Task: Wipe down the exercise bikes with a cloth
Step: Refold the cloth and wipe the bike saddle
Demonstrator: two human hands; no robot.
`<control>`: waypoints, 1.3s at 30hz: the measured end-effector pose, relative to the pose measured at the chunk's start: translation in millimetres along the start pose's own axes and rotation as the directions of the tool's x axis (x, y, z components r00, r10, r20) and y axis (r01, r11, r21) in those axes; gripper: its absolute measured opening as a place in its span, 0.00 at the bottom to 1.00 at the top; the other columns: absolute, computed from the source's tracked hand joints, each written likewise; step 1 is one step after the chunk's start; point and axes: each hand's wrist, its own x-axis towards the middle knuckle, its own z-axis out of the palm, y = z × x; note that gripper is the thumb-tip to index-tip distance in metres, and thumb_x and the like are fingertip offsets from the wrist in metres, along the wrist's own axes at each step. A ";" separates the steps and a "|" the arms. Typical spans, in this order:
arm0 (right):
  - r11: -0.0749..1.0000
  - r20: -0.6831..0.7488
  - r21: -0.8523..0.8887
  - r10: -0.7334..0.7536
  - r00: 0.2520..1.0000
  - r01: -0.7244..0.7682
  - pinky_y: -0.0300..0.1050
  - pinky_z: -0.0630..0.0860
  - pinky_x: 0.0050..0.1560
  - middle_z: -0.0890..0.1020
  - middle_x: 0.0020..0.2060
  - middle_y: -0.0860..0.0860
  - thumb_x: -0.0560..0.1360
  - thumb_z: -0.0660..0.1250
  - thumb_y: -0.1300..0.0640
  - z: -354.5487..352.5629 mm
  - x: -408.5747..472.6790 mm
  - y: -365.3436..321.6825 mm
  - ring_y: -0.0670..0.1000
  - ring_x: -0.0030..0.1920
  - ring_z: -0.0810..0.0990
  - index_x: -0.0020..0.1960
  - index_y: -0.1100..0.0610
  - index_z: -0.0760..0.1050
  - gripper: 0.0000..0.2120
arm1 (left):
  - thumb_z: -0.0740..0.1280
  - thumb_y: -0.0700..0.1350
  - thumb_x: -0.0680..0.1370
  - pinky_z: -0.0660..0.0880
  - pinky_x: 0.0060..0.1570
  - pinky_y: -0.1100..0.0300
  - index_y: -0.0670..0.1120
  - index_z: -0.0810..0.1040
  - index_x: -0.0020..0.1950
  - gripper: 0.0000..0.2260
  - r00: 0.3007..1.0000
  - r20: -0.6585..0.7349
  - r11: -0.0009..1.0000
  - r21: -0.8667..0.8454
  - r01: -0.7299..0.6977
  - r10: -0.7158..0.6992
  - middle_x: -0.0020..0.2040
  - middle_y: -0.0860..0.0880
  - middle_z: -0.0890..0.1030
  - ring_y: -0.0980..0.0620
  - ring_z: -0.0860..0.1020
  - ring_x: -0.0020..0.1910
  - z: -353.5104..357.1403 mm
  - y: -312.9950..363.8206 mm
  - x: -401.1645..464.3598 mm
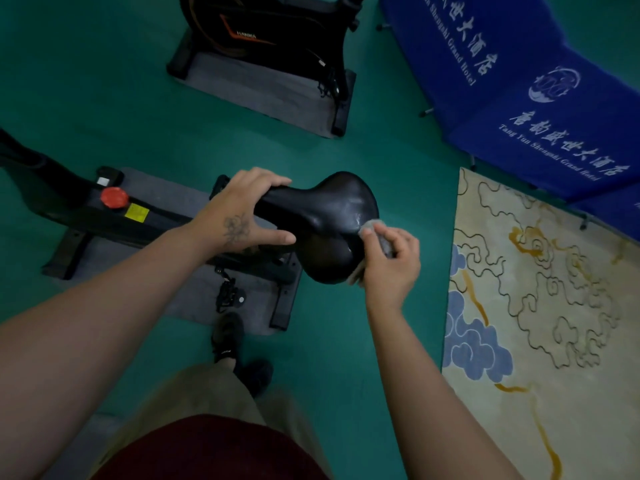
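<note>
Left hand (239, 213) is gripping the saddle (325, 223) nose; right hand (389, 261) is pinching the cloth (372, 233) against its rear edge.

far bike frame (242, 32) — "HANMA" | blue banner (540, 98) — "Tang Yun Shengshi Grand Hotel"

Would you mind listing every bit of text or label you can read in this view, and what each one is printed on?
"HANMA": far exercise bike frame, small and somewhat blurred.
"Tang Yun Shengshi Grand Hotel": blue banner, under white Chinese characters and a round logo.
"...Grand Hotel": same banner, upper panel, partly cut off.
Yellow sticker on the near bike: print too small to read.
Red knob: no legible marking.
</note>
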 end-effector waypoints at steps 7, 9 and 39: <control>1.000 0.123 0.022 -0.013 0.992 0.010 0.31 0.73 0.59 0.81 0.50 0.46 0.72 0.80 0.57 3.7 38.5 -0.1 0.34 0.49 0.79 0.50 0.56 0.88 0.07 | 0.75 0.77 0.62 0.69 0.70 0.49 0.57 0.67 0.79 0.51 0.996 0.048 0.996 0.027 0.079 -0.080 0.67 0.58 0.67 0.54 0.65 0.68 -2.3 12.1 -3.4; 0.998 0.091 0.062 -0.004 0.996 -0.002 0.30 0.71 0.57 0.80 0.49 0.47 0.72 0.80 0.59 -3.0 23.1 4.4 0.34 0.49 0.78 0.48 0.57 0.86 0.06 | 0.75 0.77 0.61 0.70 0.71 0.47 0.57 0.67 0.78 0.50 0.997 0.024 0.997 0.024 0.077 -0.077 0.66 0.59 0.67 0.55 0.65 0.67 0.8 11.8 -3.5; 0.898 -0.164 -0.436 -0.148 0.975 0.063 0.22 0.64 0.58 0.83 0.54 0.45 0.77 0.77 0.55 47.2 -40.9 -41.2 0.45 0.57 0.78 0.54 0.53 0.87 0.06 | 0.78 0.72 0.68 0.65 0.76 0.49 0.51 0.58 0.84 0.54 0.917 0.348 0.980 -0.025 -0.200 0.196 0.78 0.53 0.62 0.51 0.63 0.77 -38.2 -21.5 12.5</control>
